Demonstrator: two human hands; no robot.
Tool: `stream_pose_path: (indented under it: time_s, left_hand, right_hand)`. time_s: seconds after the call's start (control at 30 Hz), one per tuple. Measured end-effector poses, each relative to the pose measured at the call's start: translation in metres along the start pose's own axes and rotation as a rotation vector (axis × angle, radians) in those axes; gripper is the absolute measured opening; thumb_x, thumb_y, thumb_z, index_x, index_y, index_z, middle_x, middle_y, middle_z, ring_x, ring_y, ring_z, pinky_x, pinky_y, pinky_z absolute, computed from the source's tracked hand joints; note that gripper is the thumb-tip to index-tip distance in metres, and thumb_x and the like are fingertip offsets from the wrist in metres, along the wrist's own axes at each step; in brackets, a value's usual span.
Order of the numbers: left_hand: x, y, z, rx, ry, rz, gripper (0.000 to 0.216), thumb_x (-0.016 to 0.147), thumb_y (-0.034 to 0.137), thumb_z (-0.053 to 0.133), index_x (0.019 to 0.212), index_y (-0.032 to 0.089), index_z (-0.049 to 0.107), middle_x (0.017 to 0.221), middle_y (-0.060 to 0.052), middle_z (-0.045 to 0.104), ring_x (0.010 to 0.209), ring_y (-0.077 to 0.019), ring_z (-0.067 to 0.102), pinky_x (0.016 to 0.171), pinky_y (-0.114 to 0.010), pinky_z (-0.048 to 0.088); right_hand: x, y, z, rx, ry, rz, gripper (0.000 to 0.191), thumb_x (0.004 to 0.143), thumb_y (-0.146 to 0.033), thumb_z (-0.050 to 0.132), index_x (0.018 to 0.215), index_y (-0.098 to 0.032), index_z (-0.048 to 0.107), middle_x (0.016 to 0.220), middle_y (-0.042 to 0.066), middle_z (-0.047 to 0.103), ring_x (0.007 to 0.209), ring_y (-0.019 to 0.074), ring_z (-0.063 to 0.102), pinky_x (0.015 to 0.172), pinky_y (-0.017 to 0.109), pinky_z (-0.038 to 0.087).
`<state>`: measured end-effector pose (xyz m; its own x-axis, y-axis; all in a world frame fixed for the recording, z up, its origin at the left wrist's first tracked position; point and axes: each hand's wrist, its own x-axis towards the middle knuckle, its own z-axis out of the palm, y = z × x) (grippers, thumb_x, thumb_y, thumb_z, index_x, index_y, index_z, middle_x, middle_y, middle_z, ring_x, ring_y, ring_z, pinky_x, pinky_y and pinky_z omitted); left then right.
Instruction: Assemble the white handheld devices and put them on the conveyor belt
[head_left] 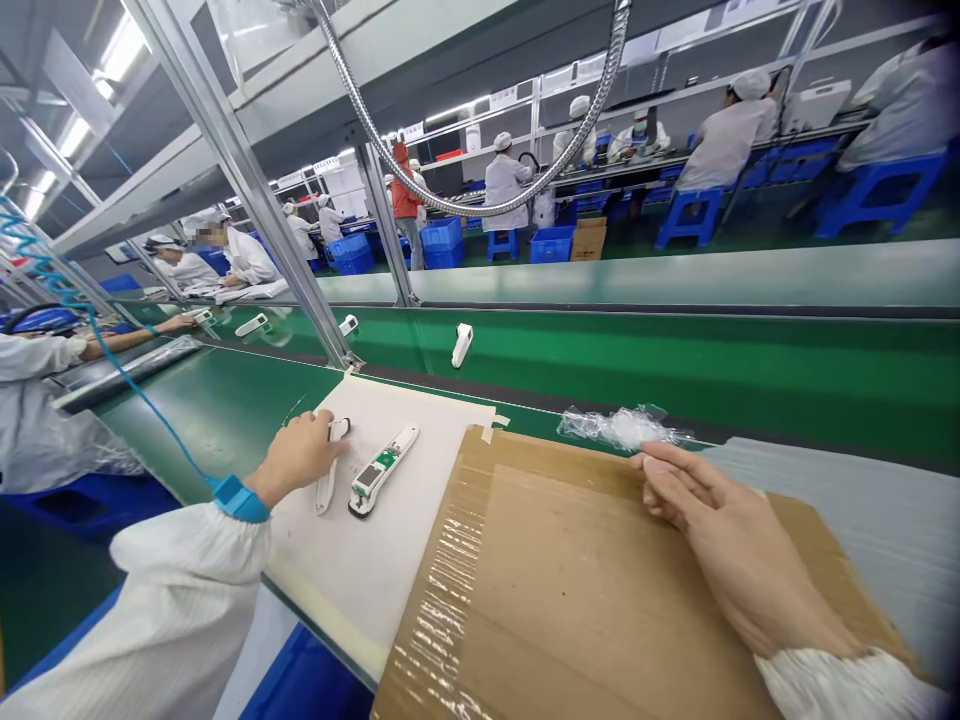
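Note:
My left hand [304, 455], with a blue wrist strap [241, 499], has its fingers curled round a slim white casing half [325, 490] on the white mat. The hand covers much of that piece. Just right of it lies an opened white handheld device [382, 470], its green circuit board facing up. My right hand [712, 520] hovers over or rests on the cardboard [585, 590], fingers pressed together. Whether something small sits in that pinch cannot be made out. Crumpled clear plastic film [626, 427] lies just beyond its fingertips.
Behind the bench runs a green conveyor belt [675, 370] carrying several white devices, one [463, 345] straight ahead. A metal post [255, 190] rises at the belt's near edge. At left, a co-worker's hand [178, 323] touches a device. Foam sheets [847, 510] lie at right.

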<state>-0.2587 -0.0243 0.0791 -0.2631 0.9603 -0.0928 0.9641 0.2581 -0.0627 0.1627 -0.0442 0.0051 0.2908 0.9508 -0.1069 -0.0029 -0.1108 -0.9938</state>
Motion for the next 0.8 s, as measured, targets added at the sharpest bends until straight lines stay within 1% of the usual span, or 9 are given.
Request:
stream_pose_path:
  time_s: [0.1,0.17,0.23,0.33,0.47,0.53,0.6,0.67,0.8]
  left_hand:
    - [-0.001,0.017,0.010,-0.145,0.039,0.114,0.042,0.089,0.047,0.043,0.107,0.013,0.061,0.111,-0.020,0.066,0.106,-0.0336,0.060,0.087,-0.040,0.044]
    - [0.003,0.036,0.013,-0.270,-0.018,0.214,0.038,0.084,0.049,0.054,0.101,0.016,0.063,0.098,-0.013,0.070,0.090,-0.0270,0.065,0.076,-0.033,0.047]
    - [0.009,0.059,0.013,-0.377,-0.063,0.291,0.032,0.075,0.044,0.066,0.092,0.017,0.065,0.085,-0.007,0.070,0.076,-0.0225,0.065,0.064,-0.028,0.045]
    - [0.012,0.098,-0.001,-0.504,-0.040,0.378,0.022,0.074,0.036,0.067,0.083,0.016,0.064,0.080,-0.005,0.069,0.072,-0.0202,0.063,0.060,-0.027,0.042]
    - [-0.002,0.155,-0.031,-0.911,0.073,0.479,0.030,0.078,0.034,0.068,0.101,0.015,0.063,0.093,-0.007,0.069,0.082,-0.0194,0.063,0.069,-0.028,0.046]
    - [-0.012,0.181,-0.036,-1.058,0.084,0.494,0.035,0.075,0.033,0.072,0.104,0.015,0.064,0.093,-0.007,0.069,0.080,-0.0194,0.063,0.070,-0.029,0.046]
    - [-0.022,0.203,-0.027,-1.067,0.060,0.528,0.034,0.074,0.031,0.074,0.104,0.015,0.066,0.095,-0.006,0.070,0.080,-0.0194,0.062,0.072,-0.030,0.045]
    - [-0.031,0.221,-0.009,-1.042,0.024,0.569,0.030,0.075,0.029,0.073,0.102,0.017,0.068,0.100,-0.005,0.070,0.085,-0.0207,0.062,0.077,-0.031,0.045]
    - [-0.043,0.236,0.026,-1.012,-0.080,0.569,0.014,0.082,0.026,0.064,0.093,0.020,0.070,0.102,-0.004,0.071,0.094,-0.0232,0.063,0.083,-0.033,0.044]
  right_hand:
    - [0.001,0.002,0.000,-0.010,-0.002,-0.009,0.054,0.068,-0.059,0.076,0.107,-0.023,0.070,0.090,0.006,0.069,0.073,0.0179,0.058,0.065,0.031,0.053]
    - [0.001,0.003,0.000,-0.020,-0.013,-0.020,0.054,0.068,-0.059,0.076,0.107,-0.023,0.071,0.090,0.006,0.069,0.075,0.0192,0.058,0.066,0.032,0.053]
    - [0.000,0.003,0.001,-0.022,-0.024,-0.028,0.054,0.067,-0.059,0.077,0.106,-0.023,0.070,0.088,0.006,0.068,0.074,0.0196,0.058,0.065,0.033,0.052]
    - [-0.004,-0.001,0.002,0.010,-0.052,-0.026,0.055,0.067,-0.059,0.078,0.106,-0.022,0.069,0.087,0.006,0.067,0.072,0.0180,0.056,0.065,0.031,0.050]
    - [-0.007,-0.005,0.004,0.051,-0.075,-0.044,0.052,0.069,-0.058,0.078,0.105,-0.020,0.068,0.086,0.005,0.068,0.070,0.0150,0.055,0.065,0.029,0.047]
    - [-0.005,-0.004,0.003,0.045,-0.055,-0.074,0.052,0.071,-0.058,0.076,0.105,-0.020,0.066,0.087,0.005,0.068,0.070,0.0146,0.055,0.066,0.030,0.046]
    - [-0.002,-0.003,0.000,-0.008,-0.026,-0.145,0.051,0.075,-0.058,0.073,0.108,-0.020,0.065,0.092,0.005,0.068,0.073,0.0153,0.056,0.070,0.031,0.047]
    - [0.000,-0.002,-0.005,-0.144,-0.013,-0.255,0.042,0.081,-0.056,0.067,0.105,-0.021,0.066,0.095,0.005,0.068,0.075,0.0167,0.058,0.072,0.032,0.046]
    - [0.001,-0.004,-0.014,-0.521,0.019,-0.502,0.024,0.092,-0.043,0.056,0.084,-0.023,0.066,0.092,0.004,0.067,0.073,0.0175,0.057,0.069,0.032,0.042]
